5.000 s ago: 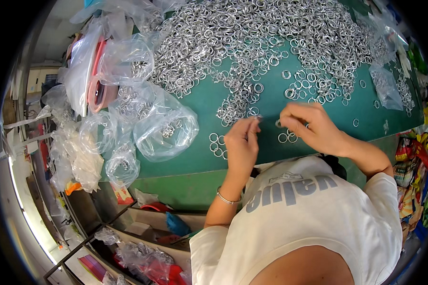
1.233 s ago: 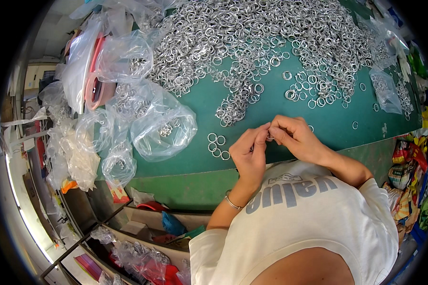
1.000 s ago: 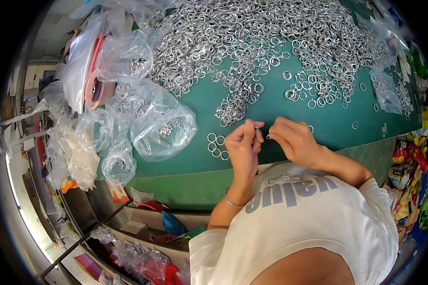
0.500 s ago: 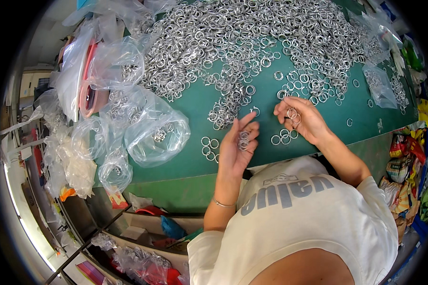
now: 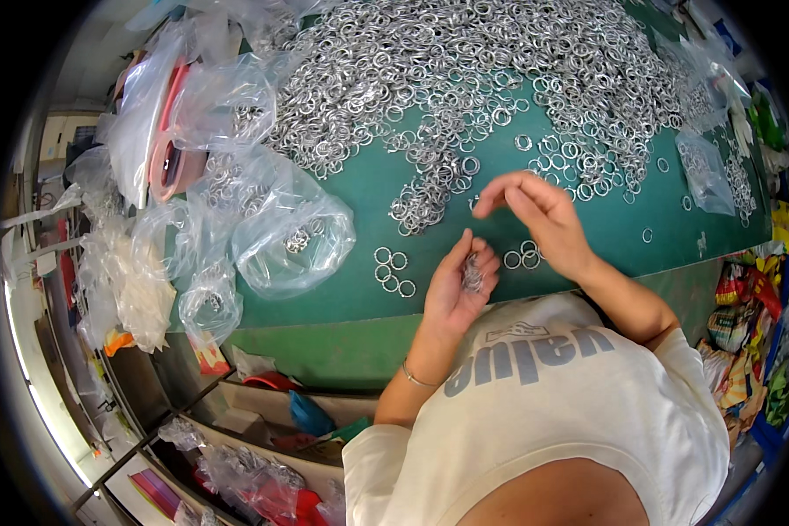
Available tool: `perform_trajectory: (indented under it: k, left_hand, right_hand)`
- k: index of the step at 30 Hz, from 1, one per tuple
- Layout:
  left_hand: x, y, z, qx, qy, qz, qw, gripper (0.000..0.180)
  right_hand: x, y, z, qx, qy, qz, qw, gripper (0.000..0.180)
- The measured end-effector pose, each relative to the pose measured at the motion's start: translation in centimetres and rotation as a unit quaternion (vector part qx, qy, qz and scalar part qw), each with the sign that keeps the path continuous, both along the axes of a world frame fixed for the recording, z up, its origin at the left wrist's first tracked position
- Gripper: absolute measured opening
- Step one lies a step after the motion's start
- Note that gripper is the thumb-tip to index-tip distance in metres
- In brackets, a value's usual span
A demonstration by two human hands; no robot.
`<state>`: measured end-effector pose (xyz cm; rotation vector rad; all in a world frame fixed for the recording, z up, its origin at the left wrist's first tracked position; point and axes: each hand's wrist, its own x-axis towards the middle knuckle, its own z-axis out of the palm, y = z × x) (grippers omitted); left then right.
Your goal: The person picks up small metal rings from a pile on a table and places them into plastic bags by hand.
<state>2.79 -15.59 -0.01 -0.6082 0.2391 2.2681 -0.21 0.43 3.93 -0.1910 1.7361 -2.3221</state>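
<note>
My left hand (image 5: 463,285) is closed, palm up, around several small silver metal rings (image 5: 472,274) near the table's front edge. Above and to its right, my right hand (image 5: 543,219) arches over the table with fingers stretched leftward and thumb apart; I see no ring between them. Its fingertips are close to the tail of loose rings (image 5: 421,206) that runs down from the big heap of metal rings (image 5: 465,53). One small cluster of rings (image 5: 399,260) lies left of my left hand. Another cluster (image 5: 523,255) is laid out below my right hand.
Clear plastic bags (image 5: 294,250) with rings inside crowd the left of the green table (image 5: 342,210), beside a pink plastic container (image 5: 165,167). A smaller bag of rings (image 5: 706,175) lies at the right. Below the table's front edge are open compartments (image 5: 280,412) holding bags.
My right hand has moved left and turned over, and the rings seen in it before no longer show. My left hand has drawn nearer to me and its fingers have curled.
</note>
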Motion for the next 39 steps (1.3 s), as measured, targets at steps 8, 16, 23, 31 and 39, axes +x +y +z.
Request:
perform_trajectory:
  k: [8,16,23,31,39]
  left_hand:
    - [1.7,-1.6,0.5,-0.059,-0.037,-0.019,0.997,0.030]
    - [1.0,-0.6,2.6,-0.128,-0.155,0.059,0.978,0.026]
    - [2.2,-2.7,-0.4,0.029,0.011,0.018,0.999,0.022]
    - [1.8,-1.4,1.5,-0.185,0.021,0.021,0.982,0.028]
    - [2.2,-2.2,0.3,-0.122,0.023,0.062,0.990,0.027]
  right_hand:
    - [-4.1,-4.9,-3.8,0.484,0.430,0.052,0.760,0.040]
    - [-5.6,0.7,-4.6,0.364,0.263,-0.028,0.893,0.014]
    - [-6.4,4.8,-1.6,0.053,-0.114,-0.143,0.982,0.012]
    - [-5.1,-0.3,-0.9,0.609,0.349,-0.158,0.695,0.029]
    - [-6.0,-6.3,-5.1,0.454,0.416,0.161,0.771,0.032]
